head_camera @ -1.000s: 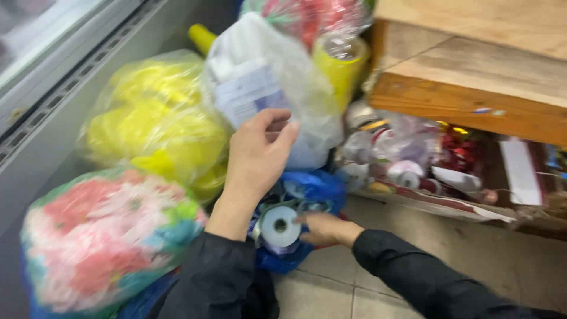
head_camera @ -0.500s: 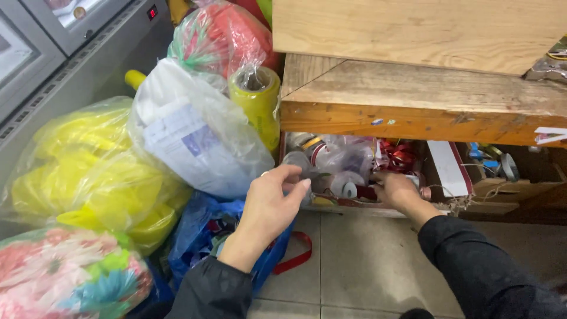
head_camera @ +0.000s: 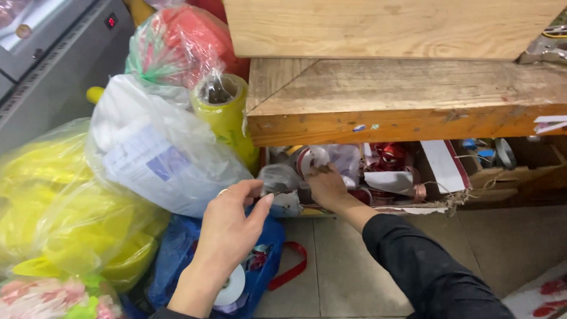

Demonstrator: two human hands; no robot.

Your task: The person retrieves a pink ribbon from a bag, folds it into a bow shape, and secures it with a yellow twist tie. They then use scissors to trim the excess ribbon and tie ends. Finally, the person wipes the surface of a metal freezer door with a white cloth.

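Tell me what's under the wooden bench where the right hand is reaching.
Under the wooden bench, the right hand reaches into a cardboard tray of ribbon spools, red and white. Anything deeper back is shadowed and hidden.

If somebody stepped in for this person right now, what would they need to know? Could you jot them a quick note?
Left hand: open, hovering over the blue bag, fingertips near a grey wrapped bundle; it grips nothing that I can see.
Right hand: reached into the box of ribbon rolls under the wooden bench, fingers on a white-and-red ribbon roll; the grip itself is hidden.
A white roll and red ribbon sit at the blue bag's mouth.
Done: a roll is in the bag.
Left: the roll in the box is not lifted out yet.
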